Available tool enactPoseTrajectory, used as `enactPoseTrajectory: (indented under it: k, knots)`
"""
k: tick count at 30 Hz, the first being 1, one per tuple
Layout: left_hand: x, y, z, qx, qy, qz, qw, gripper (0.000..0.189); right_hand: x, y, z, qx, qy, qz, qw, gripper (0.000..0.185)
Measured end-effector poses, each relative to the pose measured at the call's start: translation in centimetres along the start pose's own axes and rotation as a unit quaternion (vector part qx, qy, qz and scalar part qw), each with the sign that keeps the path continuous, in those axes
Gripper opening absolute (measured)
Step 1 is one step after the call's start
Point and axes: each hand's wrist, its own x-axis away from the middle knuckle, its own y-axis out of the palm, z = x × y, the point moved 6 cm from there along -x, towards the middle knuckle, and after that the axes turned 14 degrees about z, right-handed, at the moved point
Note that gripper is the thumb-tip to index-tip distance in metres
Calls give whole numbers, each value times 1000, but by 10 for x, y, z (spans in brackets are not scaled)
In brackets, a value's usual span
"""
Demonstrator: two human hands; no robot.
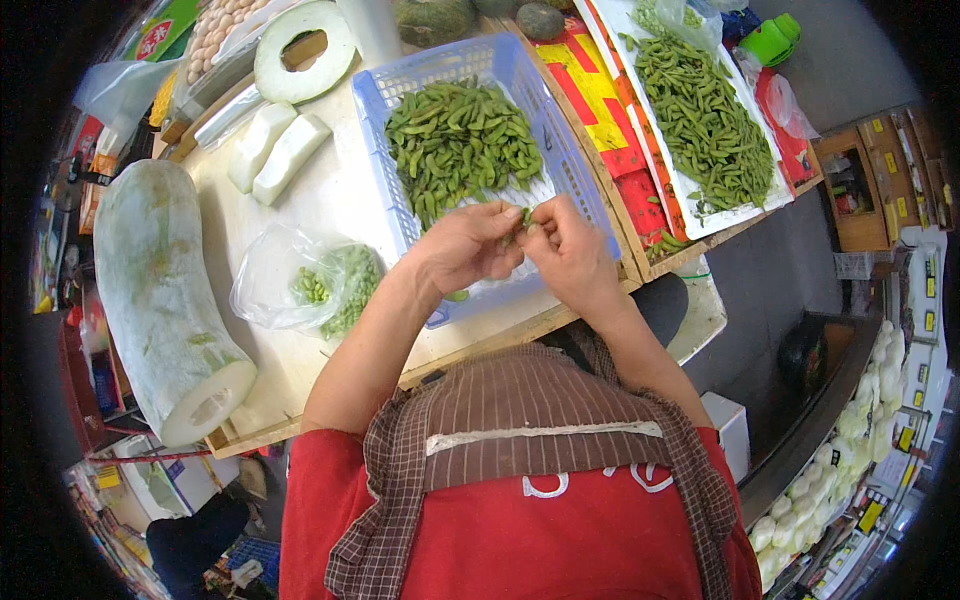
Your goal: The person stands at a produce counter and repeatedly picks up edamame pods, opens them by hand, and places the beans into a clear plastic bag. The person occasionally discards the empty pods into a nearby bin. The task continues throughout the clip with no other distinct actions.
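Over the near end of a blue plastic basket, my left hand and my right hand meet at the fingertips. Both pinch a small green edamame pod, mostly hidden by the fingers. Beyond them a heap of edamame pods fills much of the basket's white-lined floor. One loose green pod or shell lies below my left hand. To the left of my left forearm, a clear plastic bag holds shelled green beans; its mouth gapes open.
A large winter melon lies along the table's left side. Cut melon pieces and a melon ring sit behind the bag. At right, a white foam tray holds more pods. Eggs and pumpkins are at the back.
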Motion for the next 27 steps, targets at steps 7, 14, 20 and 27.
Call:
enactPoseTrajectory:
  k: [7,14,20,27]
  knots:
    - [-28,-17,29,-387,142,69,909,15,-5,-92,29,64,30,133,989,10]
    - [-69,-44,-29,-866,113,67,482,24,92,-257,163,489,373,13,789,30]
    - [-60,-34,3,-737,173,106,645,12,65,-194,138,91,300,147,938,26]
    - [6,5,16,-400,102,9,911,15,9,-9,41,-121,194,-155,961,32]
